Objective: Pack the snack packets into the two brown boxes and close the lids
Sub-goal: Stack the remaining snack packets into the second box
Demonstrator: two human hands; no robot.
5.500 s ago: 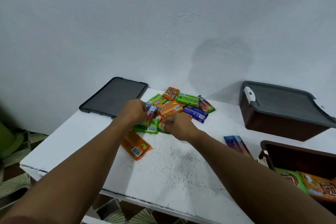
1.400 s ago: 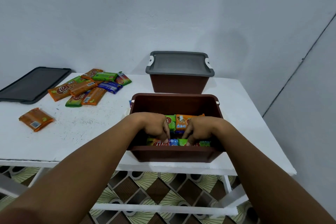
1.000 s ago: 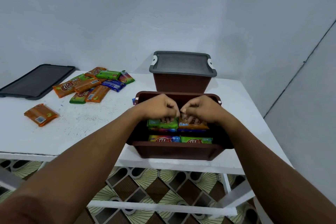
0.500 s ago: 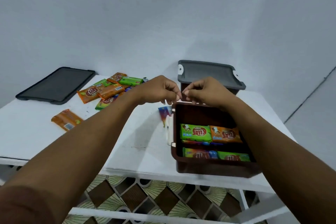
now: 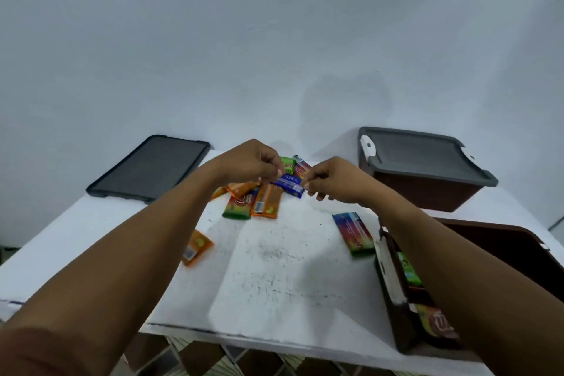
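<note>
A pile of orange, green and blue snack packets [image 5: 262, 198] lies at the back of the white table [image 5: 274, 278]. My left hand [image 5: 251, 162] and my right hand [image 5: 331, 180] hover just above the pile, fingers curled, with nothing in them. A blue packet [image 5: 288, 185] shows between the two hands. One orange packet [image 5: 197, 248] lies apart on the left and a rainbow-coloured packet [image 5: 354, 233] on the right. The open brown box [image 5: 393, 308] stands at the right front with several packets [image 5: 409, 270] inside, partly hidden by my right forearm. The second brown box [image 5: 427, 194] behind it wears its grey lid [image 5: 424, 156].
A loose grey lid [image 5: 149, 169] lies flat at the table's back left corner, overhanging the edge. A plain wall rises right behind the table. Patterned floor tiles [image 5: 232, 360] show below the front edge.
My hands set packets into the open box, lifted out with nothing in them and swung left over the pile. My view turned left, so the open box now sits at the right edge.
</note>
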